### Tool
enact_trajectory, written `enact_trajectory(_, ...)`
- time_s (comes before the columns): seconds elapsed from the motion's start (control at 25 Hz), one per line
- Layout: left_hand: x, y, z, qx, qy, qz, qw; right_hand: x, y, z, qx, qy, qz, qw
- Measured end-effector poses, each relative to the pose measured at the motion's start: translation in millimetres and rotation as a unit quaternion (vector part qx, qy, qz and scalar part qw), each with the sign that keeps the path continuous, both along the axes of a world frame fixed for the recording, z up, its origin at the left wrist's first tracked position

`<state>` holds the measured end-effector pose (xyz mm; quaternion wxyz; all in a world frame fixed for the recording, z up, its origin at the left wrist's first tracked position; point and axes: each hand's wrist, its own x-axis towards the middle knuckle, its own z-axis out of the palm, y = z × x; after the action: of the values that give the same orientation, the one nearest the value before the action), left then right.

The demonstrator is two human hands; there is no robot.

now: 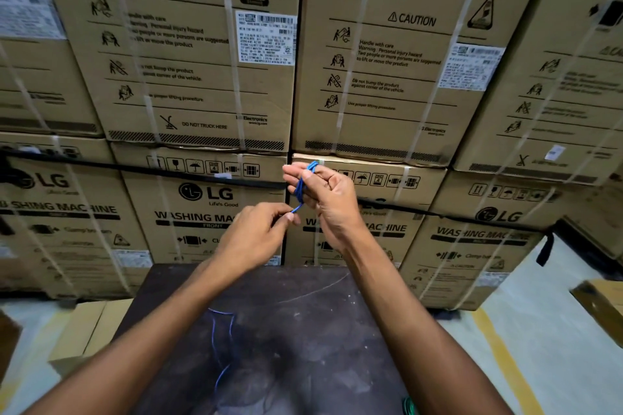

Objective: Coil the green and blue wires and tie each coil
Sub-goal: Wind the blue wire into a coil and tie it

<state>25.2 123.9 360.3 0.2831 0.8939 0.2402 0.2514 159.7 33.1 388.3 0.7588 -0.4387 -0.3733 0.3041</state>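
A blue wire [301,186] is wound in loops around the fingers of my right hand [323,194], which is raised above the dark table [303,330]. My left hand [256,232] pinches the wire's free end just below and left of the coil. A loose length of thin blue wire [215,344] lies on the table between my forearms. A bit of green wire [409,407] shows at the table's near right edge, mostly hidden by my right forearm.
Stacked cardboard washing-machine boxes [209,77] with white straps form a wall right behind the table. Smaller cardboard boxes [84,333] sit on the floor at the left. A yellow floor line [502,357] runs at the right.
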Motion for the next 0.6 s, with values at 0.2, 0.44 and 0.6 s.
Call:
enact_trajectory(0.2,-18,1,26,0.119,0.056,0.125,0.983,3,12,-4,-0.082,-0.213,-0.142,0.963)
enact_trajectory(0.44,-25,40,63,0.16,-0.053,0.031,0.985,10,-16,6,-0.216,-0.281,0.032,0.935)
enact_trajectory(0.6,-6,64,77,-0.027,-0.1,-0.096,0.99,4,-22,27,-0.189,-0.214,0.136,0.949)
